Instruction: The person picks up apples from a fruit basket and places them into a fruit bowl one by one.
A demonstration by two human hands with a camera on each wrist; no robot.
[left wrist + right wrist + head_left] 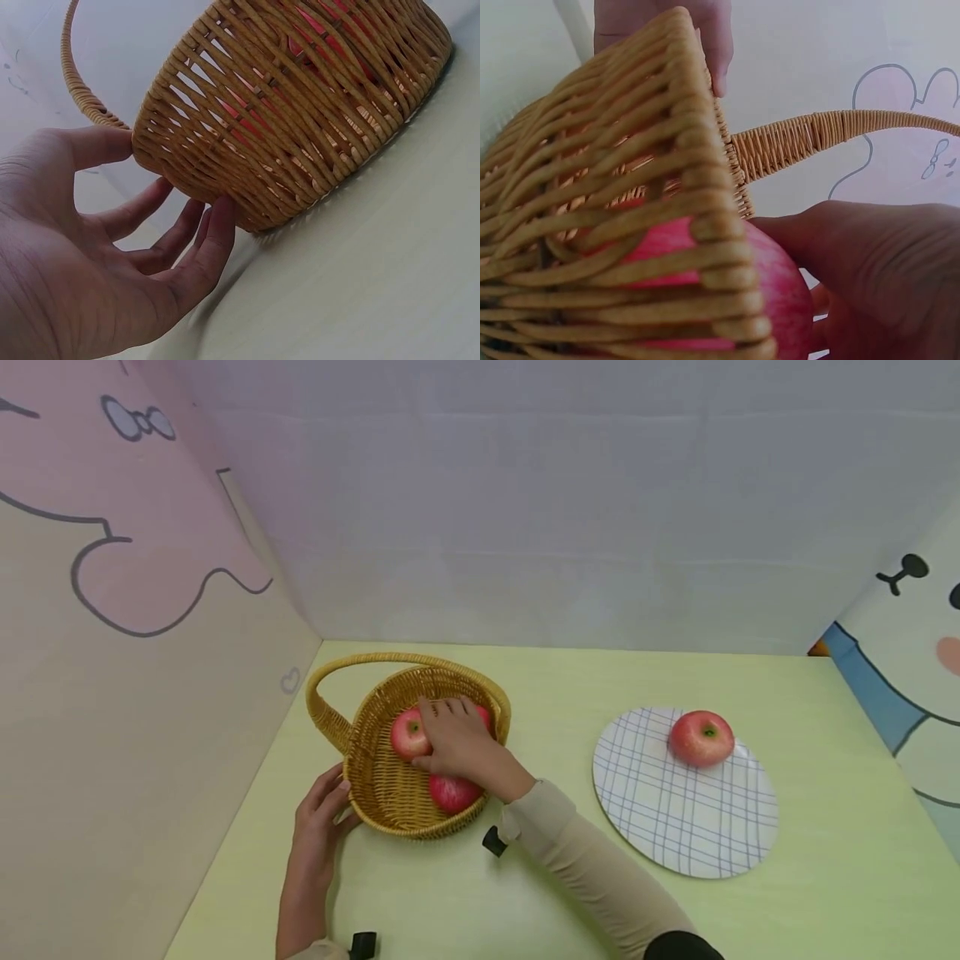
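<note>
A round wicker basket (401, 827) with a tall arched handle stands tilted towards the left of the table. My left hand (318, 814) holds its outer left side. In the left wrist view, bent fingers (214, 236) span from the rim to near the base. Inside lie a pale red apple (408, 735), a darker red apple (453, 794), and another apple (484, 718) mostly covered by my right hand. My right hand (457, 739) reaches over the rim and grips among these apples, its fingertips partly hidden. The right wrist view shows an apple (784, 281) behind the basket wall.
To the right lies a round white plate (652, 802) with a blue grid pattern. One red apple (701, 738) sits near its upper edge. Cartoon-printed walls border the pale green table (832, 777) at the left and right, with a plain wall behind.
</note>
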